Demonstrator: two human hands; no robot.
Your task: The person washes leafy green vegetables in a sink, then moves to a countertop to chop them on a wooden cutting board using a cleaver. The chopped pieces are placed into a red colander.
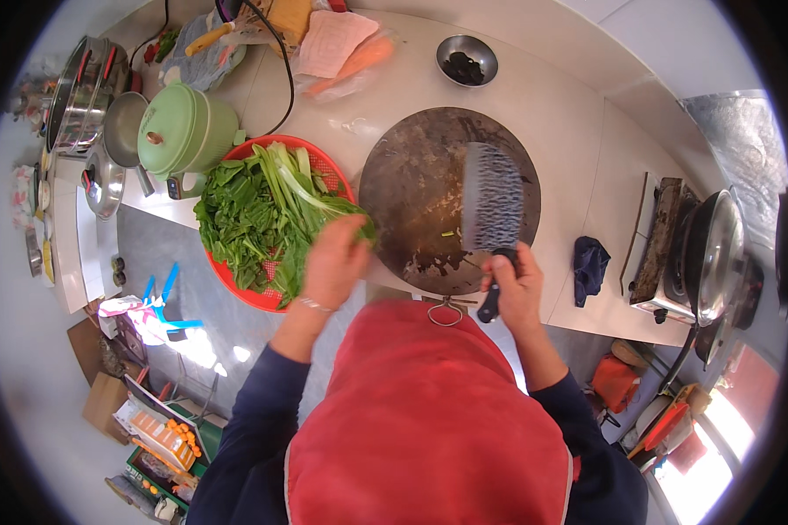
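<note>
My right hand (pixel 517 282) grips the black handle of a cleaver (pixel 492 197). Its broad, hammered-looking blade lies flat-side up over a round, dark-stained chopping board (pixel 414 190). A small green scrap (pixel 447 233) is on the board, left of the blade. My left hand (pixel 336 259), slightly blurred, is at the right side of a red plastic basket (pixel 236 295), against the leafy ends of long pale-stalked greens (pixel 302 177). Its fingers are curled and partly hidden, so whether they grip a leaf is unclear. Cut green leaves (pixel 236 223) fill the basket's left part.
A light green lidded pot (pixel 177 131) stands behind the basket. A metal bowl (pixel 467 60) with dark pieces is beyond the board. To the right are a dark cloth (pixel 591 269) and a gas stove with a lidded wok (pixel 719 256). A metal ring (pixel 445 312) sits at the board's near edge.
</note>
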